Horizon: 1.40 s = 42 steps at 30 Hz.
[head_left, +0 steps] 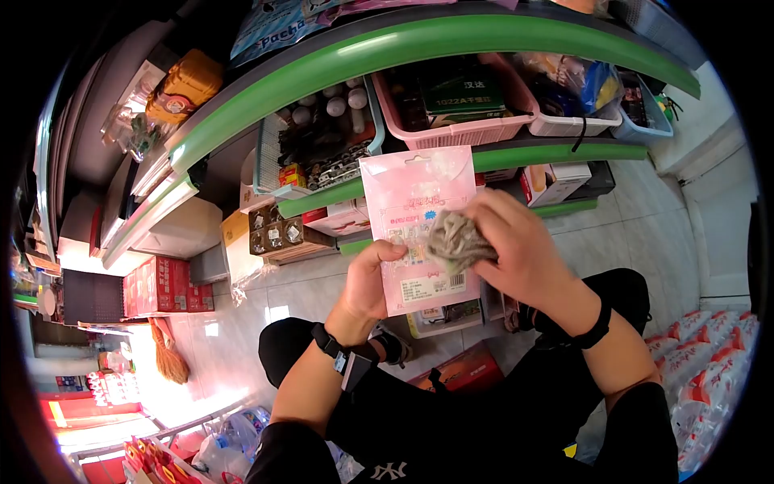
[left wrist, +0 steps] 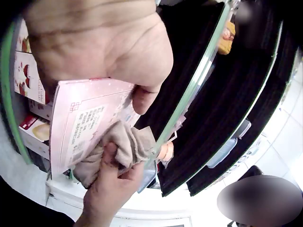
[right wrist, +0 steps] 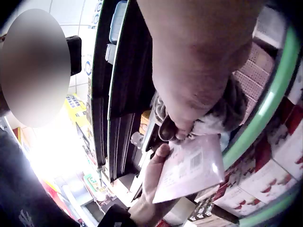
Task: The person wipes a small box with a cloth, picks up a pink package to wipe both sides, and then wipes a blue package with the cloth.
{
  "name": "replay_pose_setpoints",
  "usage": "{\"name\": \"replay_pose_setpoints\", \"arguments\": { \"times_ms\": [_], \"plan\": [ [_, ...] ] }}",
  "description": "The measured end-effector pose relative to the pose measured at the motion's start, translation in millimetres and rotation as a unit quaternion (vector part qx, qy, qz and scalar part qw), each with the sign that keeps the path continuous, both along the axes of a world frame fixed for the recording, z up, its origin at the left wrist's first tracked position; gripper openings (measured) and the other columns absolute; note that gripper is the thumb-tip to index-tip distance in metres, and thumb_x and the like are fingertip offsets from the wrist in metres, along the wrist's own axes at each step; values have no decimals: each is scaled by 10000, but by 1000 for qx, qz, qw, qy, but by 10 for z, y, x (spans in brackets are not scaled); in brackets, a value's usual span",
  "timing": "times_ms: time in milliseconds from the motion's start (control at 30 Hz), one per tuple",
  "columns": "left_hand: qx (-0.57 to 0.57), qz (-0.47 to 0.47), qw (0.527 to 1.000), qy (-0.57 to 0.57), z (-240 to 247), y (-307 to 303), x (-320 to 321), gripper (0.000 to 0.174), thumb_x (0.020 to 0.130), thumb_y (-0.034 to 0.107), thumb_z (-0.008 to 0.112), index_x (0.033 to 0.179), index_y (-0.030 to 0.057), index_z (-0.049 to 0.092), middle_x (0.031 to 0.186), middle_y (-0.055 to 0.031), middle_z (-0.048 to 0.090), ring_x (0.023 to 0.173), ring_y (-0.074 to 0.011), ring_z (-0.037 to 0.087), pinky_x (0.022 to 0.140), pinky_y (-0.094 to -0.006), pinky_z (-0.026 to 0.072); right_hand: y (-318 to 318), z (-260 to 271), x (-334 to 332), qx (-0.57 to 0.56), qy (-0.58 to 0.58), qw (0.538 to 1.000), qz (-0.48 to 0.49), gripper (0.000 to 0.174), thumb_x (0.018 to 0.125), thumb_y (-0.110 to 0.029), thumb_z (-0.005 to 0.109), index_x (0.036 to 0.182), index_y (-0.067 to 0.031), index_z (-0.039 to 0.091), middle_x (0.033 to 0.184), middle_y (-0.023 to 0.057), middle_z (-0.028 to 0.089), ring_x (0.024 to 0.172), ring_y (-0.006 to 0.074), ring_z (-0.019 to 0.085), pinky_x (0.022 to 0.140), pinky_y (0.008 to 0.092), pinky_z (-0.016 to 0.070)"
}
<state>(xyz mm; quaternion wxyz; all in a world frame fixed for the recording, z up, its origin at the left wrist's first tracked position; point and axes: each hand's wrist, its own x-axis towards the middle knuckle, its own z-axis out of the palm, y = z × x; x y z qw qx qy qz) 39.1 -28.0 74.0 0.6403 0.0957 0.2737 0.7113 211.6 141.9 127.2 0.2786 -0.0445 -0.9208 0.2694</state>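
Observation:
A flat pink package (head_left: 415, 181) with a hang hole, printed text and a barcode label stands upright before the person in the head view. Its left edge is gripped by the left hand (head_left: 369, 282), whose thumb lies over the printed face. The right hand (head_left: 528, 250) holds a crumpled grey-beige cloth (head_left: 458, 239) against that same face, near its right side. From the left wrist, the cloth (left wrist: 125, 142) shows bunched under the right thumb beside the label. The right wrist view has the package (right wrist: 189, 165) below the right hand, partly covered by the cloth.
Green-edged shelves (head_left: 419, 44) stand ahead, holding a pink basket (head_left: 468, 133) with boxes and a blue basket (head_left: 376, 121) with bulbs. Wrapped bottles (head_left: 701, 371) are at right. A red box (head_left: 468, 369) lies on the floor near the legs; a broom (head_left: 167, 355) stands left.

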Motion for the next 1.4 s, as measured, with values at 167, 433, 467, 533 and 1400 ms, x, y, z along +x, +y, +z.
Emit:
{"name": "replay_pose_setpoints", "arguments": {
  "times_ms": [167, 433, 467, 533, 1400],
  "plan": [
    [-49, -34, 998, 19, -16, -41, 12, 687, 889, 157, 523, 1526, -57, 376, 1472, -263, 542, 1309, -425, 586, 1104, -542, 492, 174, 20, -12, 12, 45, 995, -91, 374, 706, -40, 737, 1029, 19, 558, 1034, 179, 572, 973, 414, 591, 821, 470, 500],
    [-32, -48, 998, -22, -43, -20, 20, 678, 871, 96, 546, 1508, -74, 387, 1442, -266, 566, 1275, -416, 613, 1084, -534, 513, 689, -43, 16, -63, 97, 968, -224, 334, 795, -81, 760, 1065, 13, 588, 1035, 203, 618, 962, 449, 601, 827, 467, 496],
    [-53, -38, 998, 19, -9, 0, 54, 672, 865, 96, 556, 1495, -83, 401, 1426, -274, 579, 1260, -418, 624, 1077, -536, 520, 726, -53, 24, -77, 126, 963, -226, 339, 812, -99, 774, 1088, 6, 608, 1010, 185, 640, 960, 430, 628, 847, 434, 510],
    [-73, -40, 992, 91, 20, 26, 76, 655, 896, 21, 520, 1531, -42, 371, 1451, -223, 560, 1295, -357, 601, 1088, -491, 507, 550, 75, -8, -148, 141, 962, -180, 347, 808, -96, 774, 1101, 3, 616, 1023, 174, 644, 969, 414, 642, 866, 412, 515],
    [-28, -220, 902, 371, -143, 62, 402, 779, 934, -23, 552, 1639, 43, 227, 1536, -121, 479, 1398, -209, 461, 1174, -374, 369, 120, -105, -169, -138, 109, 973, -149, 326, 869, -130, 753, 1128, -2, 601, 1012, 157, 670, 921, 353, 666, 817, 386, 518]
  ]
}}
